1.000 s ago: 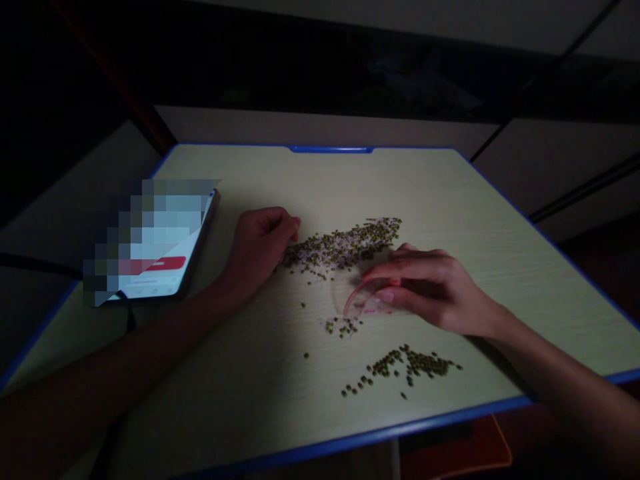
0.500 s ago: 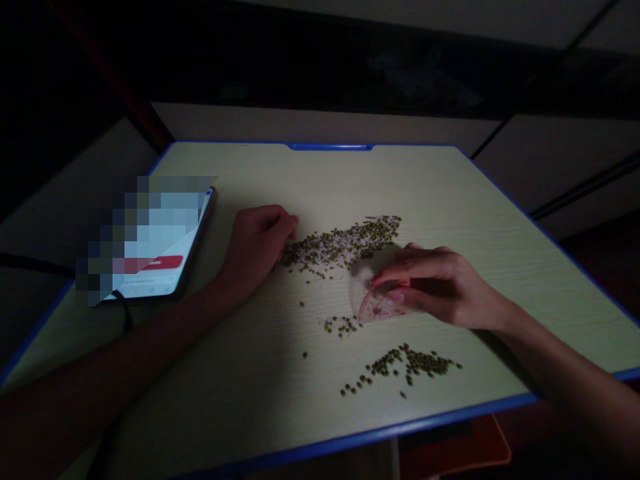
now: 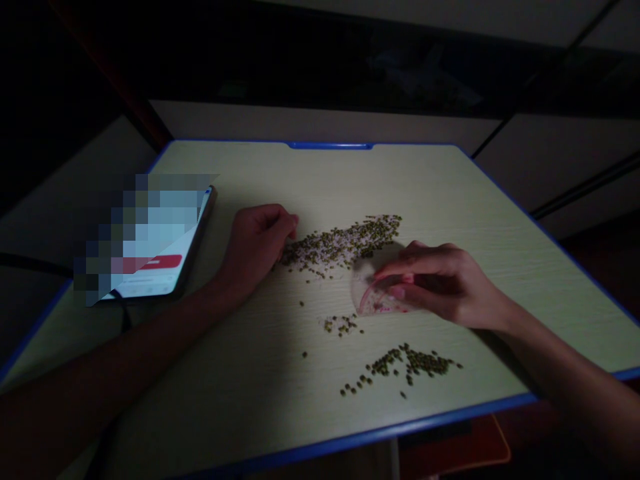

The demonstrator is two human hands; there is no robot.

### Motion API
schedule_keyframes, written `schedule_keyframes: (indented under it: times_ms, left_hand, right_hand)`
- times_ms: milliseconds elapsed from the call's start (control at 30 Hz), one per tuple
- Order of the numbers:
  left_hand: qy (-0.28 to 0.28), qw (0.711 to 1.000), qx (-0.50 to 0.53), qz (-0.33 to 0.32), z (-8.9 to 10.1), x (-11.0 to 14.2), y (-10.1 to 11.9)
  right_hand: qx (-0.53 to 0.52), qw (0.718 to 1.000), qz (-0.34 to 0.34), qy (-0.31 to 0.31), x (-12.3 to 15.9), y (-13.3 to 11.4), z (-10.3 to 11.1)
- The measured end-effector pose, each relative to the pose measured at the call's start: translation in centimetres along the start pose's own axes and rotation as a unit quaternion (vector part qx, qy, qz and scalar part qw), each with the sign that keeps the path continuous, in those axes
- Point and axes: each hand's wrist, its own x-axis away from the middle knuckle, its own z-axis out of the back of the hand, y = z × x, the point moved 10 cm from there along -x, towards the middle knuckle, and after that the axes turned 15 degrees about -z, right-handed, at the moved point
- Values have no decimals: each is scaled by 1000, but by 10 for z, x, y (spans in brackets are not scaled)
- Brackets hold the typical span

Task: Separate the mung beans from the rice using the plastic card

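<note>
In my right hand [image 3: 450, 283], thumb and fingers pinch a clear plastic protractor [image 3: 373, 300] with pink-red markings. It tilts over the table between the larger pile and a small cluster. My left hand [image 3: 257, 243] is closed, fingers curled, beside the left end of a long pile of green beans mixed with pale grains [image 3: 345, 241]; whatever it may hold is hidden. Below the protractor lies the small cluster of beans and pale grains [image 3: 340, 325]. Closer to me is a separate group of green beans [image 3: 425, 362], with no pale grains visible in it.
A phone [image 3: 155, 280] with a lit screen, partly pixelated, lies at the left of the table, and a dark cable [image 3: 125, 313] runs by it. The pale wooden tabletop [image 3: 240, 387] has a blue rim [image 3: 400, 427]. A few single beans [image 3: 305, 355] are scattered between the groups.
My right hand has shifted the protractor slightly away from me, so its lower edge stands farther from the small cluster. My left hand and the piles look unchanged.
</note>
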Motion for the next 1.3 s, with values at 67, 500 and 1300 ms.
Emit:
schedule_keyframes:
  times_ms: [67,500,1300]
  left_hand:
    - [1,1000,2,-2,0,-1,0]
    - [-3,1000,2,-11,0,-1,1]
    - [1,1000,2,-1,0,1,-1]
  right_hand:
    - [3,1000,-3,8,1,0,2]
    - [0,1000,0,-2,-1,-2,-3]
    - [-22,999,-18,-21,-3,-1,-9]
